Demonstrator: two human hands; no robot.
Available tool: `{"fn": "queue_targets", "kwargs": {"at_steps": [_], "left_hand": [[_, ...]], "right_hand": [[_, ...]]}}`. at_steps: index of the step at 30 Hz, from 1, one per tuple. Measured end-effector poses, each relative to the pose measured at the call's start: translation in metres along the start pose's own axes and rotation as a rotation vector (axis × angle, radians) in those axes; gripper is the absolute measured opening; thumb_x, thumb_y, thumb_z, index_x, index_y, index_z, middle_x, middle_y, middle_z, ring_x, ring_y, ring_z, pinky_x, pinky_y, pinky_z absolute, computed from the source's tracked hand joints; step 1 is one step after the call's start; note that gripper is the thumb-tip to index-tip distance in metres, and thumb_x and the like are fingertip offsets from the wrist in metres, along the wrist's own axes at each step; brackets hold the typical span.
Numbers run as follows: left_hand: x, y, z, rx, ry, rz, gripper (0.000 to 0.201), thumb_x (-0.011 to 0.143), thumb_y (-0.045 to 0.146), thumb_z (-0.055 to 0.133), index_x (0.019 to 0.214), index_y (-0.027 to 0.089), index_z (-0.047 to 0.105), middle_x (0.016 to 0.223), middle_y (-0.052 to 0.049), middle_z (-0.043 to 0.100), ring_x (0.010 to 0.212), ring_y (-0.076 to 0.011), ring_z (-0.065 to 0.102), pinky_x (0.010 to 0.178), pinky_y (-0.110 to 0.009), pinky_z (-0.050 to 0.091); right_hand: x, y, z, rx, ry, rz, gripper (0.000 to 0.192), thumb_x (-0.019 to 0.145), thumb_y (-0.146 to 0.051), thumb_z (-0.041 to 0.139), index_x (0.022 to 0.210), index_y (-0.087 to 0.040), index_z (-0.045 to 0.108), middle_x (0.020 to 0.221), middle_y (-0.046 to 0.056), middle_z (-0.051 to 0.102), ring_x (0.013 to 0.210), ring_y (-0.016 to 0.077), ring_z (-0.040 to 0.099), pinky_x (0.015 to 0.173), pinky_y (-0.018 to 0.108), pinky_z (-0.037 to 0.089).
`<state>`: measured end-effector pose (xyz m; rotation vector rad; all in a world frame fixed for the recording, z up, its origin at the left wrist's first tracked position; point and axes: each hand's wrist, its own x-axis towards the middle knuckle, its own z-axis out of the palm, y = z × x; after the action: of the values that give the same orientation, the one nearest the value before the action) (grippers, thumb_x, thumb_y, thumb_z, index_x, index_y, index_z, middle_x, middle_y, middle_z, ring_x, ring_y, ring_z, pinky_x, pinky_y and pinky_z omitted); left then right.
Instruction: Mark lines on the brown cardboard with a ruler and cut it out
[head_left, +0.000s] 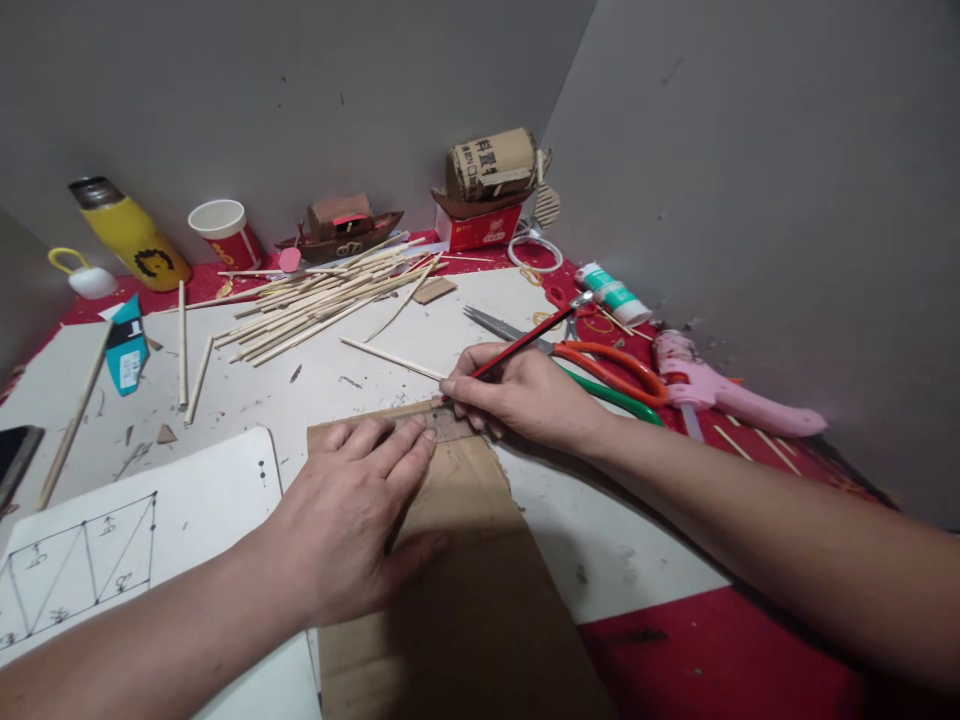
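My left hand lies flat, fingers spread, pressing on a brown cardboard strip and on a clear ruler at its far end. My right hand grips a red pencil, whose tip touches the cardboard along the ruler's edge. The cardboard runs from the table's near edge to the middle of a white sheet.
A pile of bamboo sticks lies behind. Orange and green scissors, a pink glue gun and a glue tube sit right. A drawn sheet, blue box, yellow bottle, cup and cardboard boat are left and back.
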<state>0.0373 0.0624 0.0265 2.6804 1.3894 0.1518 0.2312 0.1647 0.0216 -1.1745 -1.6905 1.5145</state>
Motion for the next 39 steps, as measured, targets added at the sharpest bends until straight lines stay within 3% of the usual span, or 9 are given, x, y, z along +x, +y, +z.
{"fn": "queue_targets", "kwargs": {"at_steps": [39], "left_hand": [[-0.0036,-0.0016,0.0033,0.049,0.062,0.09,0.062,0.094,0.047,0.055,0.14,0.006,0.054,0.145,-0.014,0.057,0.115,-0.0352,0.055,0.089,-0.051,0.044]], "right_hand": [[-0.0004,-0.0037,-0.0001,-0.012,0.009,0.042,0.016,0.076,-0.017,0.071,0.065,-0.017,0.059,0.05,-0.004,0.058,0.038,0.0061,0.048,0.031,0.014,0.036]]}}
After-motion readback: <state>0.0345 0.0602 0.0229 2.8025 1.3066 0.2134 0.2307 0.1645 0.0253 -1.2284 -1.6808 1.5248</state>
